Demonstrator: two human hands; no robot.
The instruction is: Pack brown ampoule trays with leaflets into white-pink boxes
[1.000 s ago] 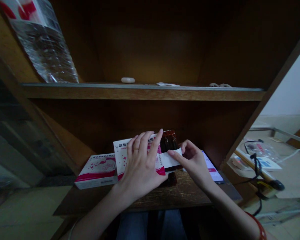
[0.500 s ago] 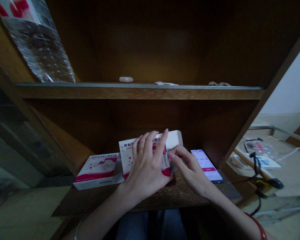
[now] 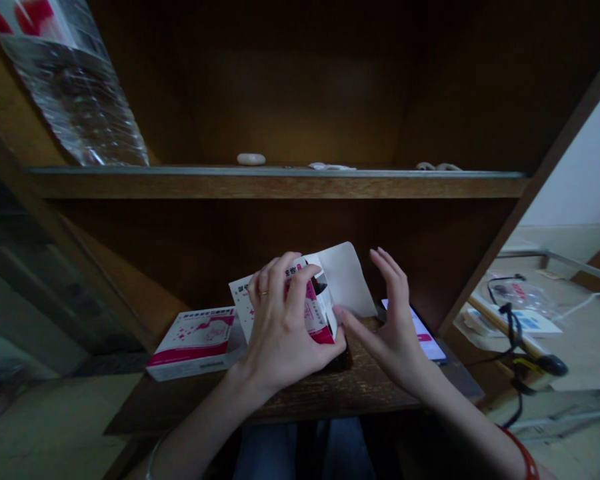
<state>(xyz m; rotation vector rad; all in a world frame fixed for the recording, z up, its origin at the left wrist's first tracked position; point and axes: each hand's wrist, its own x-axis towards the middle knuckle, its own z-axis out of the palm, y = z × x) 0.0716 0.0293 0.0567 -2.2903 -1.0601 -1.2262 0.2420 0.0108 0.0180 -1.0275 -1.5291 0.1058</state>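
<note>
My left hand (image 3: 285, 313) is wrapped over a white and magenta medicine box (image 3: 243, 291), tilted above the wooden board. The box's right end is open, with its white flap (image 3: 347, 277) sticking out to the right. Something dark shows inside that end, too dim to make out. My right hand (image 3: 393, 320) is spread beside the open end, thumb close to or touching its lower edge, fingers raised and apart. A second white and magenta medicine box (image 3: 195, 340) lies flat on the board to the left.
A phone (image 3: 425, 337) with a lit screen lies behind my right hand. Above is a shelf edge (image 3: 280, 183) bearing a large water bottle (image 3: 80, 100) and a small white oval object (image 3: 251, 159). At right stand a pole (image 3: 500, 322) with black cord and a cluttered surface.
The box's end flap has swung wide open, showing the inside. My right hand has moved from pinching at that end to spread fingers. The box has turned and tilted slightly.
</note>
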